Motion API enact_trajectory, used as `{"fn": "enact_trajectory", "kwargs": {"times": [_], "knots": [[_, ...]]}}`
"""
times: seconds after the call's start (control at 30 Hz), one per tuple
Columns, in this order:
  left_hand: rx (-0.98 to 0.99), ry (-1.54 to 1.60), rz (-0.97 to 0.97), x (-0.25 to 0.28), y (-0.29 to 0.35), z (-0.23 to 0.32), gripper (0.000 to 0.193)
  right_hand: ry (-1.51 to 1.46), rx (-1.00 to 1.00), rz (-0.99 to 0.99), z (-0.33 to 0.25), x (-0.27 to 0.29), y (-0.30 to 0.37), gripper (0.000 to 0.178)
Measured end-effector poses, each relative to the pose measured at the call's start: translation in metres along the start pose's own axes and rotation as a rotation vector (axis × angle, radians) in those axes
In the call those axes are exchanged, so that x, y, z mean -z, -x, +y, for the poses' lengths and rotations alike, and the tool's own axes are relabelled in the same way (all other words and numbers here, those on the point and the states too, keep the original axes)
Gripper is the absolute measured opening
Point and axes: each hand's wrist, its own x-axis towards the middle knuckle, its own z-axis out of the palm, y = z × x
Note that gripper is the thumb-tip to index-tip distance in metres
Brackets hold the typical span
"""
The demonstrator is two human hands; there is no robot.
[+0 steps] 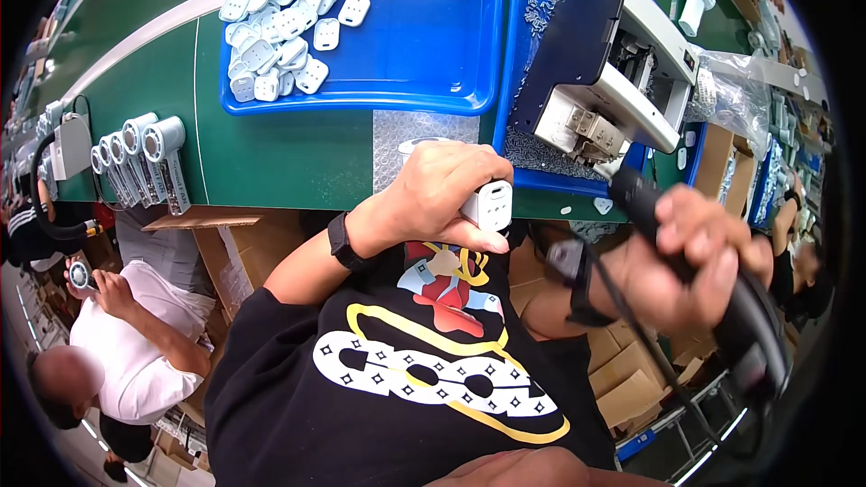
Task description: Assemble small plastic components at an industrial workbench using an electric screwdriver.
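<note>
My left hand [442, 185] is wrapped round a white device, which is mostly hidden by my fingers. Its squarish end piece [493, 206], dotted with small holes, faces up beside my thumb. In my right hand [699, 257] is a black electric screwdriver [762, 334], its cable hanging down past my wrist. The front end of the screwdriver points at the metal outlet [595, 135] of a white and dark screw feeder [577, 50]; motion blur hides whether they touch.
A blue tray [424, 95] holds many pale end pieces [289, 22]. Loose screws [550, 149] lie in another blue tray under the feeder. Several white devices [144, 149] stand at the left. Bubble wrap [383, 149] lies before me. Another person [144, 334] works at left.
</note>
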Motion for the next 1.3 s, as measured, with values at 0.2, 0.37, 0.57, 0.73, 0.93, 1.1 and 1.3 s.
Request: {"fn": "enact_trajectory", "kwargs": {"times": [0.2,0.37,0.57,0.73,0.93,1.1,1.3], "knots": [[0.016,-0.004,-0.024,0.0,-0.003,-0.002,0.073,0.008,-0.295,-0.05,0.02,0.018,0.003,0.031],[0.018,-0.007,-0.027,0.002,0.005,-0.007,0.075,-0.255,-0.302,-0.144,-0.04,0.004,0.018,0.037],[0.024,0.017,-0.026,0.003,-0.004,-0.001,0.074,-0.379,-0.281,-0.317,-0.032,-0.012,0.014,0.034],[0.035,-0.015,-0.036,0.001,-0.003,0.001,0.072,-0.38,-0.31,-0.357,-0.027,-0.014,0.015,0.035],[0.109,-0.028,-0.034,0.012,-0.002,0.006,0.069,-0.426,-0.321,-0.278,-0.027,-0.019,0.022,0.036],[-0.166,-0.522,-0.304,0.086,-0.052,0.013,0.056,-0.333,-0.373,-0.111,-0.012,-0.041,0.025,0.033],[0.163,-1.07,-0.385,0.232,-0.157,-0.091,0.043,0.566,-0.55,-0.541,0.054,-0.107,0.025,0.033]]}}
